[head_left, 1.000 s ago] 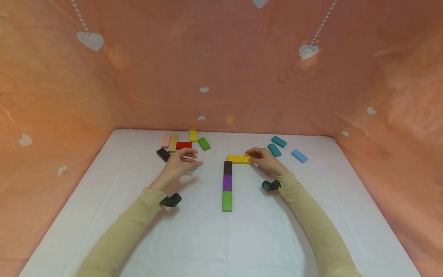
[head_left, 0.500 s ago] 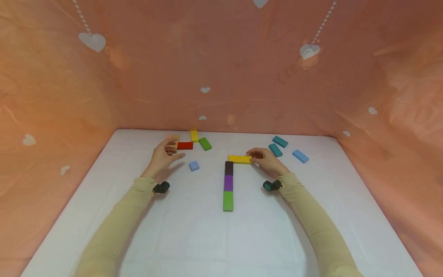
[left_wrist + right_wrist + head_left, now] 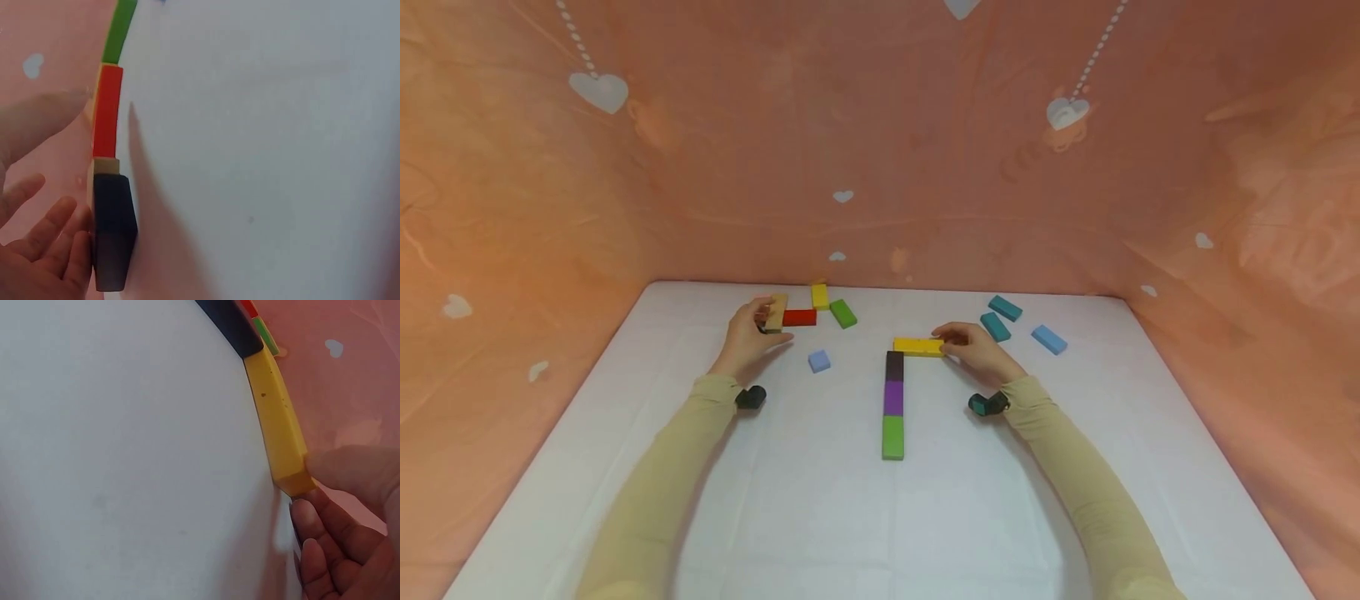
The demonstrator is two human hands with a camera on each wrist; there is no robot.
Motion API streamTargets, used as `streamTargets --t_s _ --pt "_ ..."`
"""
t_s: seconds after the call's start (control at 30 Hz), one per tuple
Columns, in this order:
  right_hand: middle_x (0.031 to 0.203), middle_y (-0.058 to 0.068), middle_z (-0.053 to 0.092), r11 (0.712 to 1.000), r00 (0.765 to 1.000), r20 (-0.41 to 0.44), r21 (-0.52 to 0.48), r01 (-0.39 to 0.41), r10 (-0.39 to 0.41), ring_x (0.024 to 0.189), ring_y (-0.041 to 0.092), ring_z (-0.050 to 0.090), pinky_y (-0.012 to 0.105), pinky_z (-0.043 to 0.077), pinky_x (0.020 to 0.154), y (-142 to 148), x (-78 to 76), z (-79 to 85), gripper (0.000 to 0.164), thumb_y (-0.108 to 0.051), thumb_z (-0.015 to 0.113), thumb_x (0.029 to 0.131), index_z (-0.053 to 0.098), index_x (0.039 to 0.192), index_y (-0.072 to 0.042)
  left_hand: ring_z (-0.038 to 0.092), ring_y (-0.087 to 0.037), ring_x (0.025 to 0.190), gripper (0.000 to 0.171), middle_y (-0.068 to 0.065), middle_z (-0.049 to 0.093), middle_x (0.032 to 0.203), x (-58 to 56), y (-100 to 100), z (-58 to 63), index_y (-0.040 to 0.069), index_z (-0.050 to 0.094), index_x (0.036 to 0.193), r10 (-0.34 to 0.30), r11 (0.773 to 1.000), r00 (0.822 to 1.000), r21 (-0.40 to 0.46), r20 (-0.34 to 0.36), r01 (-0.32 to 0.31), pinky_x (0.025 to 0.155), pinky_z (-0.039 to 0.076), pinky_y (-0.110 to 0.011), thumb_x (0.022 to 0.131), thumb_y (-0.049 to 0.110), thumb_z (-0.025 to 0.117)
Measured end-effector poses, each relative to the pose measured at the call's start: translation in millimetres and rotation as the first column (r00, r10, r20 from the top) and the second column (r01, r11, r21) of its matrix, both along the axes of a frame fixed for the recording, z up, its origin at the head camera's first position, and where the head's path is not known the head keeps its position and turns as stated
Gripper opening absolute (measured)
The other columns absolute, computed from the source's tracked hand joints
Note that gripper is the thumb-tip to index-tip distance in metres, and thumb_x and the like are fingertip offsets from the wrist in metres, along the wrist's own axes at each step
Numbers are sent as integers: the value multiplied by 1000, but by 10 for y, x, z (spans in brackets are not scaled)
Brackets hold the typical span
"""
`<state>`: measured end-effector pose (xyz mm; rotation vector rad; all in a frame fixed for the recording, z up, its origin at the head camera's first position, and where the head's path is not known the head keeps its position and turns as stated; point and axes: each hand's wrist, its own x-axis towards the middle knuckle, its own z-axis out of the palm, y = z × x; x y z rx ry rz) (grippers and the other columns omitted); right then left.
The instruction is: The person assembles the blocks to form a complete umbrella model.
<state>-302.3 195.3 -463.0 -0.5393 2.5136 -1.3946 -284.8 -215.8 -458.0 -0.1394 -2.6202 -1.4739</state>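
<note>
My left hand (image 3: 747,337) reaches to the back left, thumb and fingers spread apart around a dark block (image 3: 114,231). A tan block (image 3: 777,311) and a red block (image 3: 800,317) lie just beyond it. My right hand (image 3: 977,350) holds the right end of a yellow block (image 3: 917,347) with its fingertips; the right wrist view shows a digit against the block's side (image 3: 275,419). That block lies crosswise at the far end of a straight row: a black block (image 3: 895,367), a purple block (image 3: 893,398) and a green block (image 3: 892,438).
A small light blue block (image 3: 819,361) lies between left hand and row. Behind are another yellow block (image 3: 820,297) and another green block (image 3: 843,313). Two teal blocks (image 3: 996,327) and a blue block (image 3: 1048,339) lie at the back right on the white cloth (image 3: 820,517).
My left hand has moved left and back from beside the light blue block to the dark block, uncovering the light blue one. The right hand stays at the yellow block.
</note>
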Motion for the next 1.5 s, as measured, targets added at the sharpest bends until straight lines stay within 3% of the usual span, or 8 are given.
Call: streamTargets --t_s 0.17,0.4,0.57,0.73,0.93,1.17,1.37,1.5 --pt "114 20 59 1000 1000 17 -27 -9 9 97 30 52 32 46 86 -19 41 44 30 2 57 92 59 123 4 43 -37 113 73 -23 46 125 -51 -24 -20 0 39 141 21 1000 999 -11 29 -20 100 38 -48 79 4 78" --pt "115 18 57 998 997 74 -62 19 -14 98 28 50 29 46 84 -12 15 3 31 1 56 93 58 124 1 52 -35 99 61 -24 55 112 -126 -46 -41 -7 47 132 44 997 997 -67 -64 -48 88 45 -45 78 -3 76" --pt "116 19 57 998 997 72 -62 17 -13 98 29 49 30 45 84 -14 8 -8 32 0 58 93 58 125 1 54 -37 100 57 -25 56 113 -122 -63 -39 -7 49 129 52 997 994 -54 -92 -57 89 46 -47 78 -7 73" --pt "115 17 57 999 997 74 -46 20 -17 98 27 50 29 46 84 -6 -7 -18 31 0 57 93 59 124 -1 55 -40 105 57 -28 55 116 -144 -124 -24 -9 48 130 6 997 997 -72 -76 -11 92 45 -48 77 -13 69" --pt "113 15 58 999 998 68 -43 20 -17 97 27 51 28 47 83 -1 -17 -31 30 0 58 93 60 123 -2 52 -41 111 59 -30 53 120 -148 -231 39 -10 43 133 -85 994 996 -64 28 87 94 44 -49 77 -19 61" --pt "114 15 58 998 997 81 -52 21 -17 98 28 51 27 46 83 -3 -16 -16 31 0 57 93 60 123 -2 52 -40 107 57 -29 53 123 -147 -320 71 -7 47 131 -148 980 986 -119 78 157 85 46 -42 76 -22 52" --pt "113 16 58 999 997 70 -45 14 -11 97 27 51 28 46 84 -2 -38 -33 31 1 58 93 60 123 0 52 -37 101 53 -26 55 117 -154 -308 68 -5 51 127 -171 976 980 -117 98 182 87 44 -42 77 -15 65" --pt "116 19 58 999 998 57 -49 1 2 97 28 51 31 46 86 5 -34 -33 32 0 58 92 59 124 2 53 -37 100 51 -26 57 114 -151 -266 69 -5 52 125 -166 967 984 -181 72 176 91 43 -46 78 -9 72"
